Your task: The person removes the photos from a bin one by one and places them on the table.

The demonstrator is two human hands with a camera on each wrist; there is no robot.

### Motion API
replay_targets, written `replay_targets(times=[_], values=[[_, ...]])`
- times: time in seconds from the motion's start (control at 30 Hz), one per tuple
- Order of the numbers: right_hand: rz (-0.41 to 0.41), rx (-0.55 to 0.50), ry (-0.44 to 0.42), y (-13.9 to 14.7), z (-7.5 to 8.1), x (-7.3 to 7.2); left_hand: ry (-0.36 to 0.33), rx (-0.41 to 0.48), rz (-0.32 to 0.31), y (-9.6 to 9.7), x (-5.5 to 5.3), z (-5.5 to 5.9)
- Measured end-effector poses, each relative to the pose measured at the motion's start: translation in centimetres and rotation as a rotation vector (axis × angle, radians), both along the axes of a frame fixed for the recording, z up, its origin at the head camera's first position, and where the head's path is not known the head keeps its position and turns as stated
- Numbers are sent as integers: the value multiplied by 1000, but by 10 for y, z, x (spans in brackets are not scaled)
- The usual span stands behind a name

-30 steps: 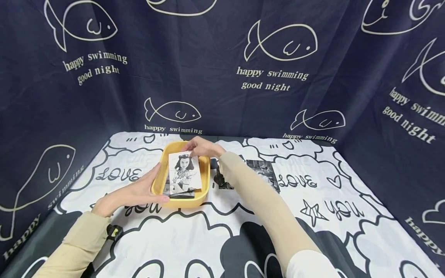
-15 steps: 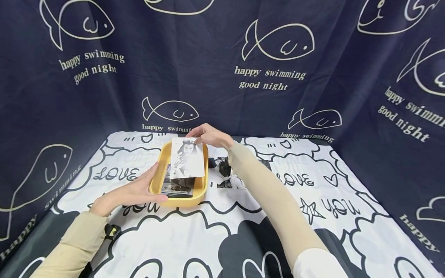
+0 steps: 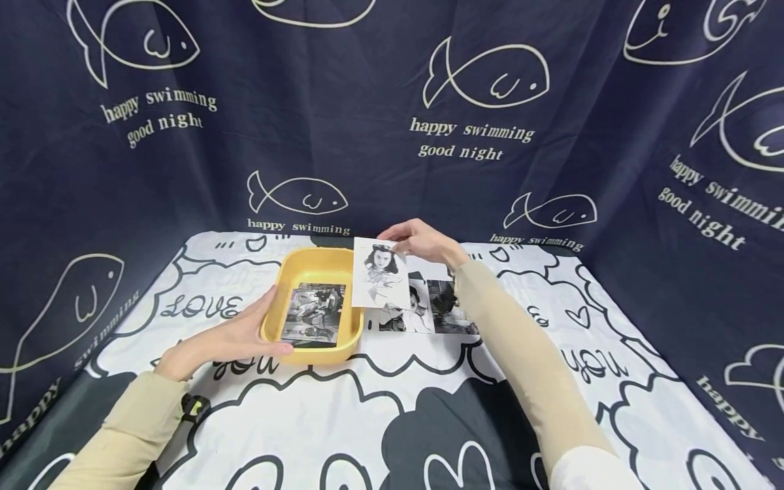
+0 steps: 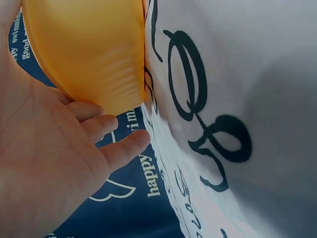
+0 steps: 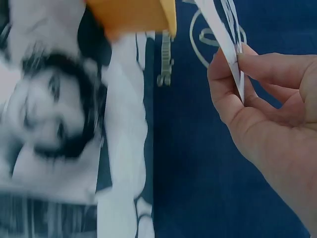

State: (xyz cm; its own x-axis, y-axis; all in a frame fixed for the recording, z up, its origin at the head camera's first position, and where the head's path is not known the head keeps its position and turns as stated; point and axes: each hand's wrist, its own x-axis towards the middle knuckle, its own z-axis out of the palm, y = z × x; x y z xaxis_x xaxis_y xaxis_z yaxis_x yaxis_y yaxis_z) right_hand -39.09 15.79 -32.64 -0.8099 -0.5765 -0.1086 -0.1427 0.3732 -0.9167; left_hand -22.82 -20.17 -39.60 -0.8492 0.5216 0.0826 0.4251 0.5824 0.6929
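Note:
My right hand (image 3: 422, 241) pinches the top edge of a black-and-white photo (image 3: 380, 282), a woman's portrait on a white card. The right wrist view shows thumb and fingers on the photo (image 5: 229, 44), seen edge-on with more than one thin edge. It hangs beside a yellow plastic box (image 3: 355, 340), overlapping its right rim. My left hand (image 3: 241, 333) holds the box's near-left corner, thumb at the front rim; in the left wrist view its fingers lie against the outer wall of the box (image 4: 94, 59). Inside the box lie other black-and-white photos (image 3: 314, 313).
Right of the box, photos lie on the table: a portrait (image 3: 413, 313), also in the right wrist view, and a darker picture (image 3: 447, 306) partly behind my right forearm. A cartoon-print cloth (image 3: 306, 415) covers the table. A navy fish-print curtain (image 3: 380, 156) hangs behind.
My right hand has lifted the portrait photo from the box and carried it right, past the right rim. The photos under it now show. My left hand stays at the box.

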Motion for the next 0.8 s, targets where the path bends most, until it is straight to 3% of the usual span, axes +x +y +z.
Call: replay_targets(times=[0.37, 0.8], values=[[-79, 14, -27, 92, -13, 6, 3, 22, -20, 0, 1, 0], [-190, 59, -59, 192, -27, 23, 5, 68, -48, -2, -1, -2]])
